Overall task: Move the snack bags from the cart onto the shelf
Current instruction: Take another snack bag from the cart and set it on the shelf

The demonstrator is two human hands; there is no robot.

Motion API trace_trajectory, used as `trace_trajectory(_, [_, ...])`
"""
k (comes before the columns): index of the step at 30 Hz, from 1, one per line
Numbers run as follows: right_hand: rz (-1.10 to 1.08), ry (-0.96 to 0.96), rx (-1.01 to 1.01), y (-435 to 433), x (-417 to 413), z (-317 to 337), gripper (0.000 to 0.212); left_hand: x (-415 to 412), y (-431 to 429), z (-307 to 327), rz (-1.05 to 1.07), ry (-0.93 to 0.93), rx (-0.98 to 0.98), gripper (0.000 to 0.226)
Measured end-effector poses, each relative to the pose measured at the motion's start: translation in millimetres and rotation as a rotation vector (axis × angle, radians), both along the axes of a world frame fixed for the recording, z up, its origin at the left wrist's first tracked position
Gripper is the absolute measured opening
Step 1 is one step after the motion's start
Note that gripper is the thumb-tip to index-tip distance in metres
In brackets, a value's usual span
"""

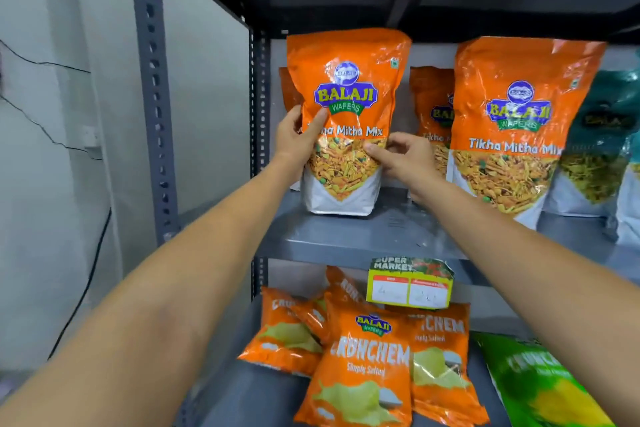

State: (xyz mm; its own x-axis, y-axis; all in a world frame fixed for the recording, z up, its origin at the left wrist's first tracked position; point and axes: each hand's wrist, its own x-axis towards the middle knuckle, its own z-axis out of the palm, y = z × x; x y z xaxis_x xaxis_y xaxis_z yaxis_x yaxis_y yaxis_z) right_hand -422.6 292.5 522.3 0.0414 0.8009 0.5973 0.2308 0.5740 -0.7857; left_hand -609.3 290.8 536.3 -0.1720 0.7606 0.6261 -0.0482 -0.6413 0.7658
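Head view: a glossy, crinkled orange Tikha Mitha Mix pouch (pixel 346 121) stands upright on the grey metal shelf (pixel 346 239), its white gusseted base flat on the board. The left hand (pixel 298 139) grips its left edge, thumb on the front; the right hand (pixel 401 158) pinches its right edge. A second matching pouch (pixel 512 128) stands to the right, with two more partly hidden behind and a dark green bag (pixel 602 139) beside it. Below a yellow price tag (pixel 410 282), about four orange Crunchem packs (pixel 367 367) lie heaped beside one green pack (pixel 540 385).
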Motion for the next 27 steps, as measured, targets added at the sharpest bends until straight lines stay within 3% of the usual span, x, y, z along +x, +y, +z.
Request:
trace_trajectory(3, [0.012, 0.074, -0.041, 15.2, -2.0, -13.4, 0.015, -7.1, 23.0, -22.9, -0.038, -0.008, -0.097, 0.063])
trace_trajectory(5, [0.044, 0.148, -0.098, 19.5, -1.3, -18.7, 0.025, -13.2, 26.7, -30.1, -0.031, 0.006, -0.165, 0.092])
trace_trajectory(6, [0.07, 0.198, -0.156, 21.0, -0.6, -19.2, 0.036, -15.3, 20.8, -28.2, -0.021, 0.023, -0.209, 0.095])
trace_trajectory(8, [0.104, 0.304, -0.233, 24.3, 1.3, -19.0, 0.046, -21.6, 11.2, -25.6, 0.017, 0.077, -0.281, 0.087])
trace_trajectory(10, [0.098, 0.337, -0.251, 26.8, 1.9, -20.5, 0.039, -28.9, 6.1, -31.3, 0.068, 0.197, -0.301, 0.083])
trace_trajectory(15, [0.103, 0.237, -0.32, 28.6, -4.9, -30.5, 0.018, -22.1, 0.9, -45.8, 0.068, 0.359, -0.276, 0.08])
trace_trajectory(18, [0.079, 0.16, -0.286, 33.4, -5.6, -34.0, 0.019, -19.2, 2.8, -45.9, 0.099, 0.436, -0.225, 0.083])
trace_trajectory(24, [0.155, 0.009, -0.195, 37.2, -23.6, -38.1, 0.022, -54.2, 8.8, -48.1, 0.059, 0.31, -0.366, 0.1])
trace_trajectory(27, [0.198, -0.015, -0.175, 35.4, -29.4, -37.1, 0.022, -60.3, 10.0, -48.6, 0.043, 0.261, -0.358, 0.087])
